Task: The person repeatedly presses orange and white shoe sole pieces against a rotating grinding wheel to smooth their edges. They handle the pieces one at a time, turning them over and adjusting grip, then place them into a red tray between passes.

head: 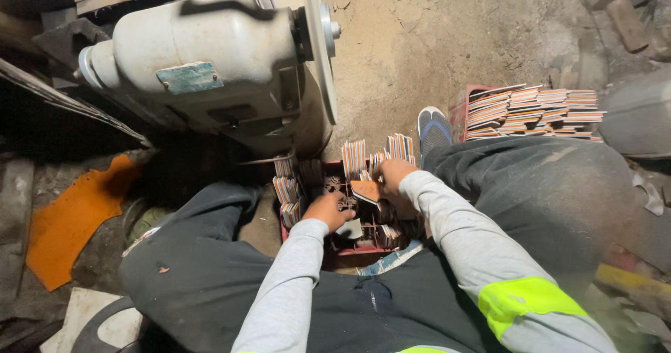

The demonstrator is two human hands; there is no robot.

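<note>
**Desk:** What is the seated person doing here?

**Photographer:** Sitting low over a red crate [334, 249] on the dirt floor [419, 38], knees spread to either side of it. Both hands are reaching down into the crate, which is packed with striped flat pieces [355, 157] standing on edge in bundles.

**Desk:** Which hand is holding what?

**Photographer:** The right hand [395, 175] is gripping one flat piece [366, 191], orange-brown on its face with a pale edge. Its fingers are wrapping the piece's right end, so the piece is lying to the left of that hand, long axis running roughly left to right with a slight downward tilt. The left hand [327, 210] is sitting just below and to the left, nearly touching the piece's lower edge. Its fingers are curling inward, but I cannot tell whether they are closing on anything.

**Desk:** So which hand is nearer to it?

**Photographer:** The right is already on it; the left is just beside it.

**Desk:** Counts?

**Photographer:** One held piece. In the crate, roughly six upright bundles are showing; single pieces are too many and too small to count. A second red crate [461, 112] is standing well apart past the right knee, carrying about four stacked columns of the same striped pieces [535, 110]. One shoe [433, 128] is showing between the two crates. One grey motor-driven machine with a disc [323, 45] is looming above the near crate, and one orange sheet [73, 220] is lying on the floor to the left.
</note>
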